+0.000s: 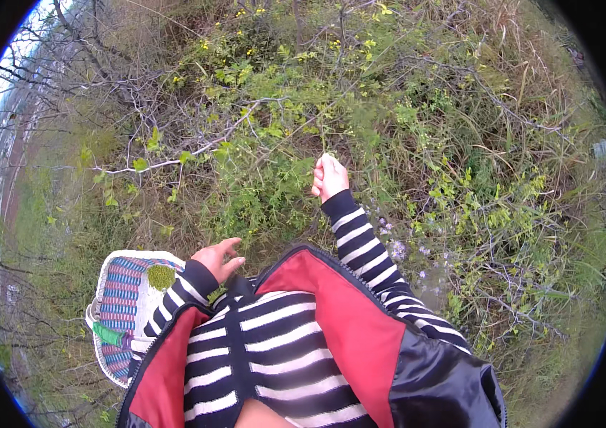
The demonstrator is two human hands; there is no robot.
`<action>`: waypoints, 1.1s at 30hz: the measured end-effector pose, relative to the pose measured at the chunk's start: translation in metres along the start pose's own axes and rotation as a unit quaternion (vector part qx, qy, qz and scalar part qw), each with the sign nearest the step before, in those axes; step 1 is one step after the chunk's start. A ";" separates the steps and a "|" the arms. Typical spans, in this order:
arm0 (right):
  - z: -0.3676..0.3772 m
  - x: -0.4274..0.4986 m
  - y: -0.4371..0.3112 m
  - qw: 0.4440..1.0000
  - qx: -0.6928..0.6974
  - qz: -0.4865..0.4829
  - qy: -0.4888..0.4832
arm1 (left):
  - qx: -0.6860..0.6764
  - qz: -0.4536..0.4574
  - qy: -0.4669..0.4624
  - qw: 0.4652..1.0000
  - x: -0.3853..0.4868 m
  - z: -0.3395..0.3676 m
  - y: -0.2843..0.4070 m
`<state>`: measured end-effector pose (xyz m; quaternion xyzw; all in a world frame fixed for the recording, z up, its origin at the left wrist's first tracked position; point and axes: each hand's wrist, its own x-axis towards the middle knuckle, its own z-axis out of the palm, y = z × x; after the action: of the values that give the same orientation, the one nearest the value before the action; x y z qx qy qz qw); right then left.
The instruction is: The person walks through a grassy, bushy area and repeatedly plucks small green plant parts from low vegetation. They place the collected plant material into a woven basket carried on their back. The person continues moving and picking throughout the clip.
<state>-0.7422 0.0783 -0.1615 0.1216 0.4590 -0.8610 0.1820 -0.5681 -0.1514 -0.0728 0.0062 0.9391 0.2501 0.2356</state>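
My right hand reaches out over the undergrowth. Its fingers are pinched together on a thin green plant stem that rises past the fingertips. Closer to my body, my left hand holds nothing, with thumb and fingers apart. A woven basket in white, blue and pink hangs at my left forearm, its handle partly wrapped in green. Inside it lies a small heap of yellow-green plant bits; my sleeve hides part of the basket.
A bare, pale branch with a few leaves crosses ahead on the left. More thin twigs spread on the right. Purple flowers grow beside my right sleeve, and yellow flowers stand farther off among dry grass. My jacket hangs unzipped.
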 end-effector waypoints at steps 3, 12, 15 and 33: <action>0.004 -0.028 -0.002 1.000 -0.024 -0.005 0.011 | 0.037 0.061 -0.017 0.997 0.008 0.003 0.007; -0.006 -0.038 -0.015 0.999 -0.035 0.000 0.028 | 0.236 0.125 -0.255 0.929 0.035 -0.013 0.023; 0.000 -0.026 -0.008 0.997 -0.008 0.019 0.069 | 0.157 0.109 -0.168 0.967 0.045 -0.026 0.034; 0.051 -0.074 0.016 0.999 0.036 0.036 -0.003 | -0.079 0.116 0.112 0.984 0.081 0.006 0.037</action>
<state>-0.6705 0.0426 -0.1180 0.1418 0.4227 -0.8701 0.2103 -0.6409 -0.1056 -0.0955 0.0683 0.9298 0.3479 0.0983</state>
